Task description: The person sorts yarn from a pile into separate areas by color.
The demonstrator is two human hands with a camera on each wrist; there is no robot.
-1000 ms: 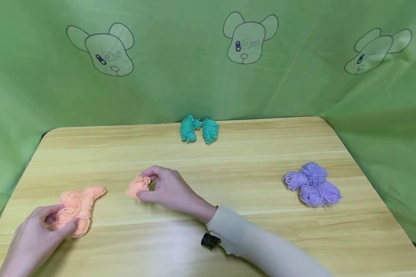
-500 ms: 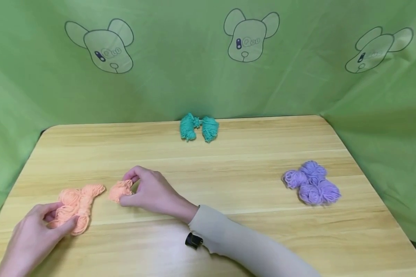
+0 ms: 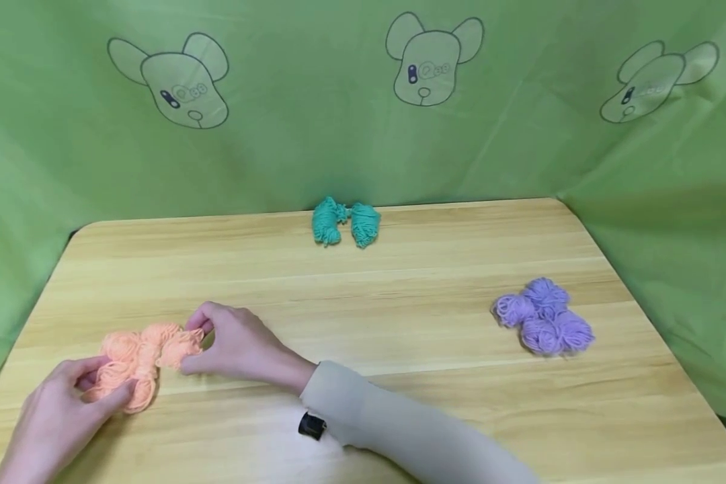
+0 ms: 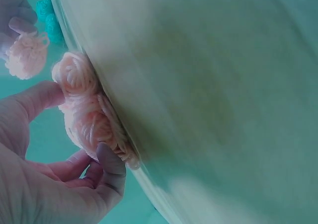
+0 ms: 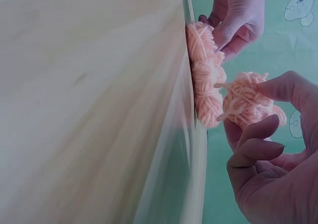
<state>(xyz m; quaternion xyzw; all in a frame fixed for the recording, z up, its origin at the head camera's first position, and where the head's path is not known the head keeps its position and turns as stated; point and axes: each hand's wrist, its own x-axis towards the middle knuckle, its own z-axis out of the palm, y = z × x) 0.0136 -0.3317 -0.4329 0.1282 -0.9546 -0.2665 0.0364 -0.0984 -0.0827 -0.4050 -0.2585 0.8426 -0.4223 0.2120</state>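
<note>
At the table's left front, several peach yarn skeins (image 3: 127, 363) lie bunched together. My left hand (image 3: 60, 413) holds this bunch at its near left side, thumb on one side and fingers on the other; the left wrist view shows the grip around the yarn bunch (image 4: 87, 119). Between thumb and fingers, my right hand (image 3: 236, 346) pinches another peach yarn skein (image 3: 179, 347) right at the bunch's right edge. In the right wrist view this held skein (image 5: 246, 101) appears raised off the table, loose strands reaching toward the bunch.
Two teal yarn skeins (image 3: 365, 225) lie at the table's back edge, near the middle. Several purple yarn skeins (image 3: 544, 319) form a cluster on the right. A green curtain (image 3: 314, 101) with printed mouse-like heads stands behind the wooden table (image 3: 399, 403).
My right hand has carried its peach skein leftward, closing the gap to the bunch. My left hand has stayed in place on the bunched yarn.
</note>
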